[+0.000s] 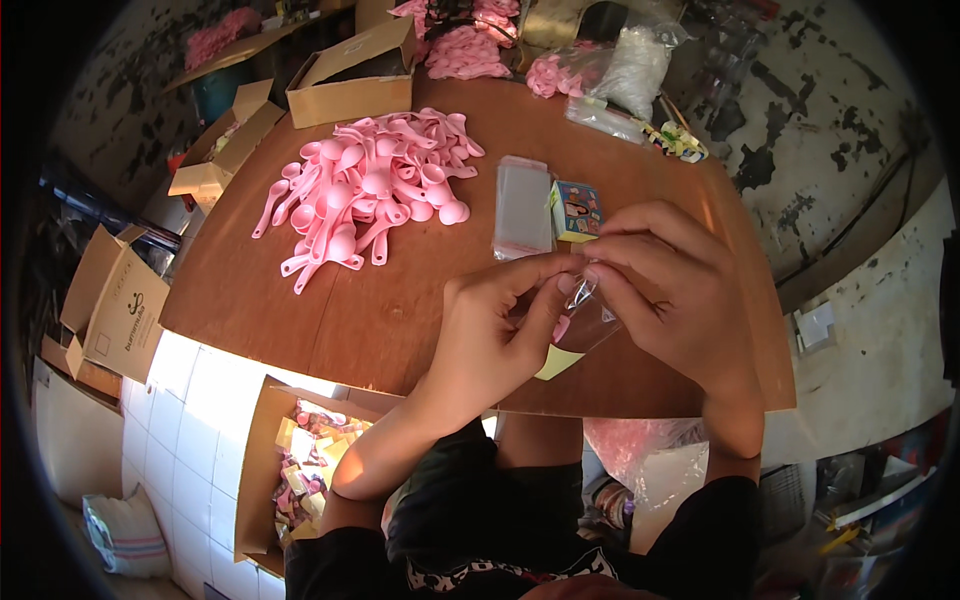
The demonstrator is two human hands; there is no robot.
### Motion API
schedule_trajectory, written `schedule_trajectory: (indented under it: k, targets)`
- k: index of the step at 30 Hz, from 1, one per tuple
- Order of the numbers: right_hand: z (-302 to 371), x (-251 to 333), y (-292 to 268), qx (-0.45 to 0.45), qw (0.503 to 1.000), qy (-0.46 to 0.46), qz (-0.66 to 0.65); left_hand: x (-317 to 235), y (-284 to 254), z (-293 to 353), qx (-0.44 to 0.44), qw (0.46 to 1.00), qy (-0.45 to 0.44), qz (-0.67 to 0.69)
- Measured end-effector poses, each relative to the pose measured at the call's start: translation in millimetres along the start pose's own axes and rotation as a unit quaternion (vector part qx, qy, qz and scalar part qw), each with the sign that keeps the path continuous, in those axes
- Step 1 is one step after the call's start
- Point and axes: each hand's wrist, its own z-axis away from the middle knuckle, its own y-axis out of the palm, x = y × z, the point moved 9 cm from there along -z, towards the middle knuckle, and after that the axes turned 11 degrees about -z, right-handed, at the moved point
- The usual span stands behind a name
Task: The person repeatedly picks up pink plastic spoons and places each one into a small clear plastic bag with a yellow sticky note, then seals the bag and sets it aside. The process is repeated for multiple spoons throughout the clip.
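Head view — brown table [400,310], pink spoons [370,190], cardboard boxes [350,75], tiled floor [180,440]

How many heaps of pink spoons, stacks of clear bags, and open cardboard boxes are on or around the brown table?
Heap of pink spoons on the brown table: 1
Stack of clear bags: 1
Open cardboard boxes: 4
Total: 6

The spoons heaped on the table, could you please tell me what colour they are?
The spoons are pink, shown in the head view.
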Motion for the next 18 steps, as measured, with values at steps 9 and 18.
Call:
schedule_trajectory:
  k: [9, 18]
  targets:
    - [8.9, 16.2, 10.8, 0.032, 0.985, -0.107, 0.13, -31.0, -0.7, 10.1, 0.009, 0.952, 0.191, -0.238]
    - [42.6, -72.9, -10.8, -0.106, 0.868, 0.182, -0.449, -3.9, -10.2, 14.8, -0.035, 0.995, 0.08, 0.042]
